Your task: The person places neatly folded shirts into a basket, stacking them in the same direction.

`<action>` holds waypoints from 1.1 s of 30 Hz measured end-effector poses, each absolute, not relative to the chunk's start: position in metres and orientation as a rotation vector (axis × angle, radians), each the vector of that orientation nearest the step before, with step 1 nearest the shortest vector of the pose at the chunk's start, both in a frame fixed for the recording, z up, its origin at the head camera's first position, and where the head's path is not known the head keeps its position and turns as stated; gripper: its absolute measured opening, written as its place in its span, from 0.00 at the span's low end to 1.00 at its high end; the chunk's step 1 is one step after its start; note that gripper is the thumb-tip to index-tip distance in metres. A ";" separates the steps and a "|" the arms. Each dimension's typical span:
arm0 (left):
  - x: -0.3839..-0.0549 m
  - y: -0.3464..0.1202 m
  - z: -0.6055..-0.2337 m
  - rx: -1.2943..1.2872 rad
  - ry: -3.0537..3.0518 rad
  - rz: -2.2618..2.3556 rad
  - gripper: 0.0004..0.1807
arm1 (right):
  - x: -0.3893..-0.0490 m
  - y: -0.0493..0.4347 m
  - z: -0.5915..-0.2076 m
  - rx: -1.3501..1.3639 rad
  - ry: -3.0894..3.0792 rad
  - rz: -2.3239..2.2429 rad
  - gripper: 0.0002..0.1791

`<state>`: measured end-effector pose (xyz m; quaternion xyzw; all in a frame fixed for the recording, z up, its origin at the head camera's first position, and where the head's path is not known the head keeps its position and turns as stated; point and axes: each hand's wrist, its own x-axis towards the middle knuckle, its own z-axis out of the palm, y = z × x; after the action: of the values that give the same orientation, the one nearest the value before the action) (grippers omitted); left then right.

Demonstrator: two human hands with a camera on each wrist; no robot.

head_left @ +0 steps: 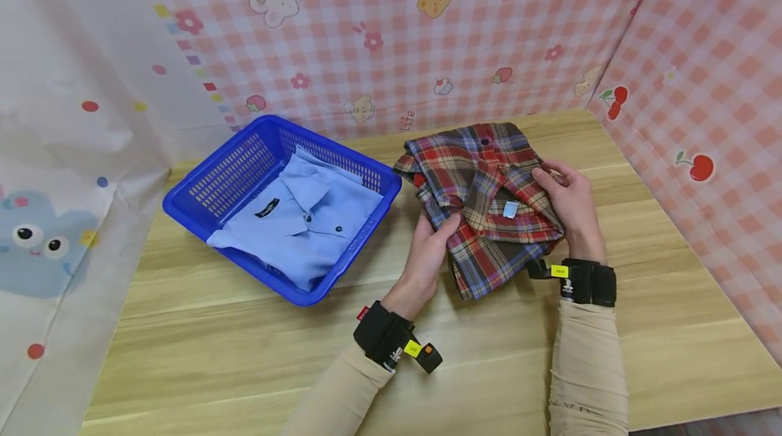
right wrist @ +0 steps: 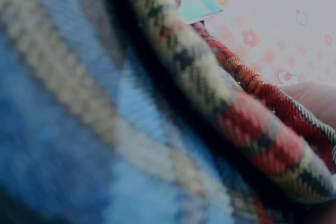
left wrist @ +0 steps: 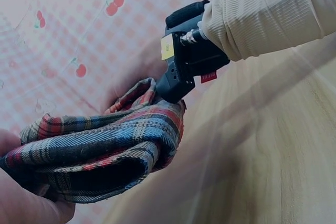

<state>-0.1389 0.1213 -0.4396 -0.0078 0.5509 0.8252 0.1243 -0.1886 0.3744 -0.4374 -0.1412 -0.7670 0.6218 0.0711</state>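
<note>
A plaid shirt [head_left: 452, 178] in red, brown and blue, folded into a bundle, is held by both hands, its lower part tilted towards me. The left hand [head_left: 425, 249] grips its left edge, thumb on top. At its right edge the right hand [head_left: 574, 202] pinches the cloth between thumb and fingers. A pale blue tag [head_left: 510, 209] shows on the shirt's front. In the left wrist view the folded layers of the plaid shirt [left wrist: 105, 140] hang beside the left hand [left wrist: 26, 200]. Blurred plaid cloth [right wrist: 173, 103] fills most of the right wrist view.
Left of the shirt stands a blue plastic basket [head_left: 183, 208] with a folded light blue shirt [head_left: 287, 219] in it. Both are on a wood-grain table [head_left: 244, 368]. Pink checked cloth [head_left: 342, 35] hangs behind the table and along its right side.
</note>
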 end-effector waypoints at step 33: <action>-0.135 0.080 -0.427 0.049 1.713 2.495 0.34 | -0.199 0.321 -0.430 -0.316 -2.040 2.042 0.12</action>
<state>-0.1348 0.0796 -0.4270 0.0161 0.5649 0.8230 0.0572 -0.1986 0.3206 -0.4298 -0.1081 -0.6976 0.6982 0.1187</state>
